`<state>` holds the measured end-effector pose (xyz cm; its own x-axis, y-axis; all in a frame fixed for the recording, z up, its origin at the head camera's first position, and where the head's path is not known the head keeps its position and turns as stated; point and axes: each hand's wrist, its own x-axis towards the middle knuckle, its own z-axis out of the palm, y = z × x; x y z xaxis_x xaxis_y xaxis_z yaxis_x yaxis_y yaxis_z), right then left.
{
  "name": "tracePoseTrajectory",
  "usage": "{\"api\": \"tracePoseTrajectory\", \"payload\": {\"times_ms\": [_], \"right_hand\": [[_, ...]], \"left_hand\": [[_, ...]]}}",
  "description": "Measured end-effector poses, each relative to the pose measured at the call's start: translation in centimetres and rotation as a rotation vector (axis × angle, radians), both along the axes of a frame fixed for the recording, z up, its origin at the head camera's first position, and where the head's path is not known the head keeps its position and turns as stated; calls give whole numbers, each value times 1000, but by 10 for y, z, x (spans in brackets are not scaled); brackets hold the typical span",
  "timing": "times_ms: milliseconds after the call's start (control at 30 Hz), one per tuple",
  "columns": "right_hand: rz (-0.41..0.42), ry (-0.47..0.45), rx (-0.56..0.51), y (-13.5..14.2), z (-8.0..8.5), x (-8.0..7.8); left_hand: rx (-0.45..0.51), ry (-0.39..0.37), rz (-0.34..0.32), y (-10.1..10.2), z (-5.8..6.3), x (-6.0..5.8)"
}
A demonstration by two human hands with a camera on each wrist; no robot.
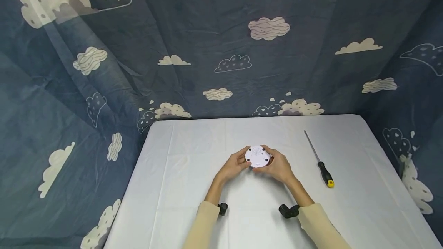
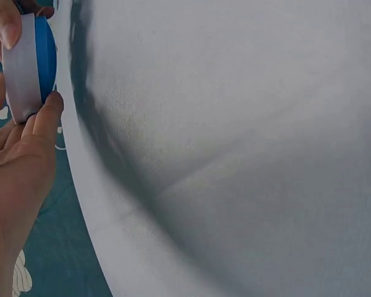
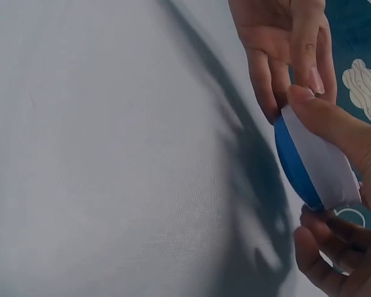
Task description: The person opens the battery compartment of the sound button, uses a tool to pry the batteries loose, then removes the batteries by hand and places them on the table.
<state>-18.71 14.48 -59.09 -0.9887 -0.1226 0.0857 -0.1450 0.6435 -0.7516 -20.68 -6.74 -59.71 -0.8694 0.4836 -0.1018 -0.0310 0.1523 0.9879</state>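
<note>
So there's a big dark curtain (image 1: 207,37) with clouds all over it behind the table (image 1: 194,141), which has a plain white top. On the table's right side lies a screwdriver (image 1: 320,165), black handle with a yellow end, nobody touching it. Over the middle of the table are the left hand (image 1: 233,167) and right hand (image 1: 278,167), and between them, seemingly lifted off the tabletop, is a round gadget (image 1: 257,156). It's got a white back with little holes, a blue dome (image 2: 46,59) on the opposite face, and four dark dots near the edge. My guess: hard plastic, pretty light, stiff, a bit slick, might crack if dropped. I'd hold it by the white rim (image 3: 324,164), since that dome looks slippery. Grip-wise, both hands are closed on it. The right one spans it, thumb on one edge and fingers on the other, so it's spread about gadget-wide. The left holds the other side between thumb and fingers, one fingertip touching the blue. Can't tell how hard they're squeezing.
</note>
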Motion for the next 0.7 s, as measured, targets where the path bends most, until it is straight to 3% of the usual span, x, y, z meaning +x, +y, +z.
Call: {"api": "tracePoseTrajectory", "payload": {"times_ms": [167, 400, 567, 700], "right_hand": [[-13, 11, 65, -2, -2, -11], [51, 2, 116, -7, -3, -26], [104, -63, 137, -2, 2, -25], [146, -61, 155, 5, 9, -22]], "left_hand": [[14, -6, 31, 5, -3, -3], [-87, 63, 93, 9, -5, -9], [-111, 89, 98, 12, -7, -11], [-217, 147, 105, 14, -6, -12]]}}
